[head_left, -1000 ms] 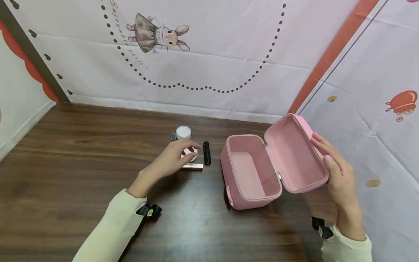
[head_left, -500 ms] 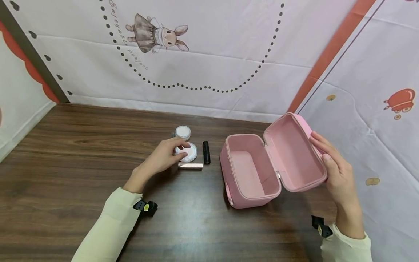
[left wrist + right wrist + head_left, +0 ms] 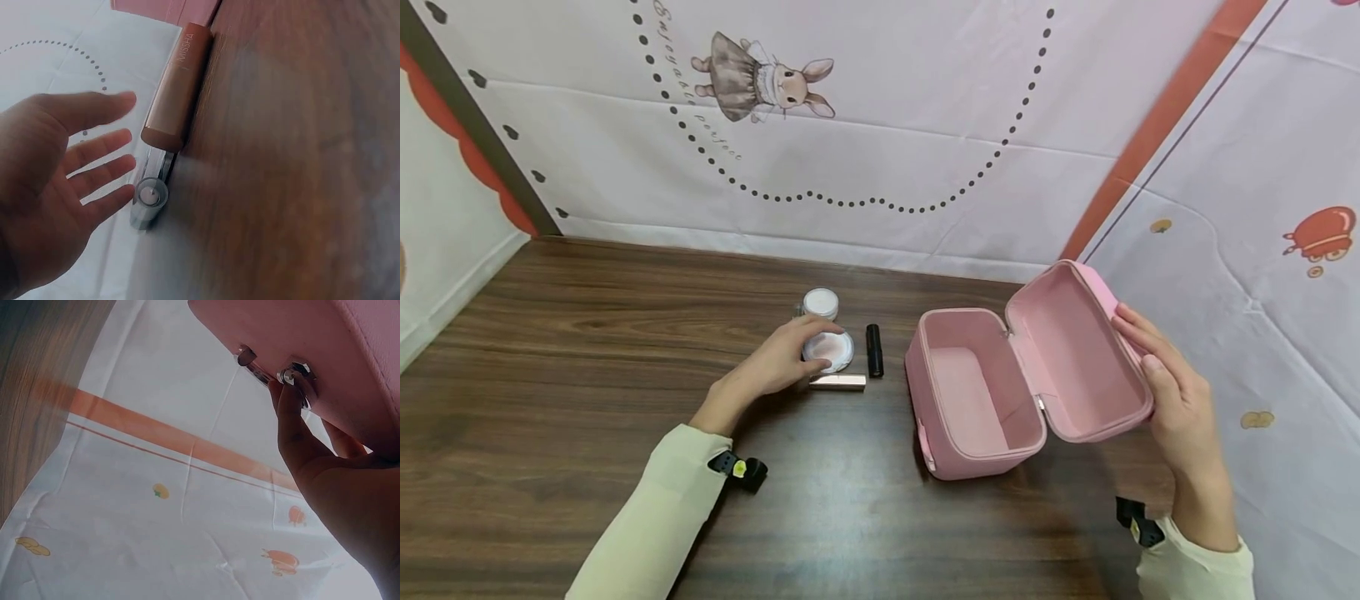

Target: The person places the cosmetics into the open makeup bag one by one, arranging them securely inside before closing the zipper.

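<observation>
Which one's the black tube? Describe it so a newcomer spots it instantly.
In the head view, find the open pink case. Just image-left of it, between the case and the left hand, lies the black tube. Unlike its neighbours, the round pale compact and the rose-gold stick, it is slim and black.

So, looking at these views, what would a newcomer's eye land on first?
Probably the open pink case, right of centre in the head view, its lid held by the right grip. Next, the rabbit print on the white backdrop, upper left, and the round white compact by the left grip. In the left wrist view, the rose-gold tube marked MISSHA stands out, upper middle.
</observation>
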Tool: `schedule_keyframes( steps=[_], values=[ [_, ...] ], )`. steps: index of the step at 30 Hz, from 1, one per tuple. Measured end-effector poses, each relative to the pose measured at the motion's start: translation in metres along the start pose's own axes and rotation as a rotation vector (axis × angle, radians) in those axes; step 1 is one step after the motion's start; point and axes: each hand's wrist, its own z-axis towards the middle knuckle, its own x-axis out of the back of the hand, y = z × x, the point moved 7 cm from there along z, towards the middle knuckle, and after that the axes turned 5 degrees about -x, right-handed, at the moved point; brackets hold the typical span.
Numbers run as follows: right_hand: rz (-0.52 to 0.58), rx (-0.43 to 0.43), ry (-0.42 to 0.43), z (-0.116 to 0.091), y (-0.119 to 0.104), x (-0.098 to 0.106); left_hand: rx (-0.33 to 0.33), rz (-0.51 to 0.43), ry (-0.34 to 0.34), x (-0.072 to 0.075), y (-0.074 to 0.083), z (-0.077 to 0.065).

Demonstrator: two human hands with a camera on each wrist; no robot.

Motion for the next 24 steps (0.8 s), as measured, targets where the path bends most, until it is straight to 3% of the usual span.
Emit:
schedule_keyframes(
  steps=[7,12,24],
  values=[
    [0.021,-0.007,-0.002,0.000,0.001,0.001,0.037,0.069,0.018,-0.005,-0.003,0.010],
    [0.023,-0.013,-0.012,0.000,0.002,0.000,0.127,0.158,-0.034,-0.010,-0.003,0.014],
    [0.068,-0.020,-0.012,0.001,0.004,0.000,0.148,0.243,-0.124,-0.017,-0.002,0.020]
  ],
)
